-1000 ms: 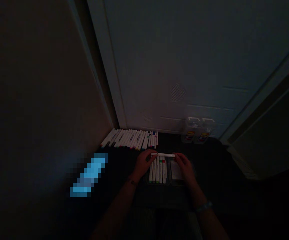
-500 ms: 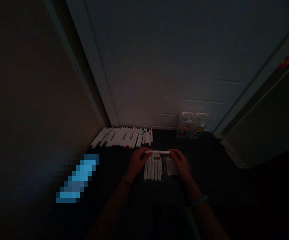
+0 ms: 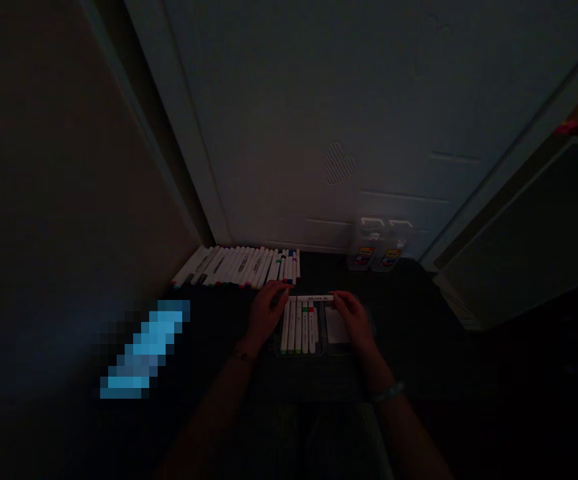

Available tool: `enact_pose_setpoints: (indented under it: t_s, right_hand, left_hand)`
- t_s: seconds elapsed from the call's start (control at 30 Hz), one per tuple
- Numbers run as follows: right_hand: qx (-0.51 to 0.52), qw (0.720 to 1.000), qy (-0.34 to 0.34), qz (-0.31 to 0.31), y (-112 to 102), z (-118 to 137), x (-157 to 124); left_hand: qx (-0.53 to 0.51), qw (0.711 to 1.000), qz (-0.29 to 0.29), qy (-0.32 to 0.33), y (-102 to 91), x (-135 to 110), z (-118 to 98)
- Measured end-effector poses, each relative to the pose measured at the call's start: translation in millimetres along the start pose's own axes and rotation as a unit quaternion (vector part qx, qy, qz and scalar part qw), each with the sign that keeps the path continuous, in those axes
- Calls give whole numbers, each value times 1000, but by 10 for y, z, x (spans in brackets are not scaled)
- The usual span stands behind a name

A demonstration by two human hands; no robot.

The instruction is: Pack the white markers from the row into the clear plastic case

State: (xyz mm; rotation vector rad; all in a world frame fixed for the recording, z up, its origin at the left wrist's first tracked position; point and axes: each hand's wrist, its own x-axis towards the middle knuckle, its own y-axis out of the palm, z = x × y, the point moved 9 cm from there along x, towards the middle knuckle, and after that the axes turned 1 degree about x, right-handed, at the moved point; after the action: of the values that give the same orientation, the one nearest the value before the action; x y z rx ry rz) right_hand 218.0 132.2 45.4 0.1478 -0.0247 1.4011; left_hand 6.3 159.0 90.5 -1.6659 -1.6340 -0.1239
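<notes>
Right hand (image 3: 356, 319) pinches one end of a white marker (image 3: 313, 298) at the far edge of the clear case (image 3: 323, 343), its long axis crosswise to the markers inside (image 3: 297, 330), the left hand (image 3: 265, 313), grip unclear, at its other end.

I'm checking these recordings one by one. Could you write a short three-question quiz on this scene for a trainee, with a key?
1. True or false: the marker with one end in the right hand's grip stands upright.

2. Multiple choice: what stands farther back, to the right of the long row of markers?
A) A lamp
B) Two clear containers
C) A stack of books

3. Fill in: in the open case, two markers show coloured bands near their far ends, one green and one ____.

Key:
1. False; it lies crosswise.
2. B
3. red
</notes>
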Motion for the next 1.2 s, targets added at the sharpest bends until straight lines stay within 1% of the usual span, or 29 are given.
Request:
enact_pose_setpoints:
  t_s: [0.1,0.27,0.43,0.53,0.63,0.8,1.0,1.2]
  right_hand:
    - [-1,1000,3,-4,-10,-12,2]
    - [2,1000,7,-15,-39,-37,8]
    - [5,1000,13,-18,-36,-32,1]
    - [3,1000,16,-16,-34,-44,-2]
    - [4,1000,4,-13,-33,-50,4]
    - [5,1000,-4,-16,-46,-56,11]
    - [-15,1000,-9,-22,-53,24,-25]
    - [-18,999,-9,-27,-61,-4,-20]
  left_hand:
    - [2,1000,5,-1,15,3,12]
    - [11,999,40,-4,97,-18,66]
    - [28,999,30,-15,89,-34,130]
    - [32,999,25,-15,75,-36,113]
    - [29,999,21,-12,66,-32,85]
    - [26,999,39,-10,113,-41,81]
    - [21,999,38,-2,107,-61,37]
    - [23,999,34,-4,82,-57,8]
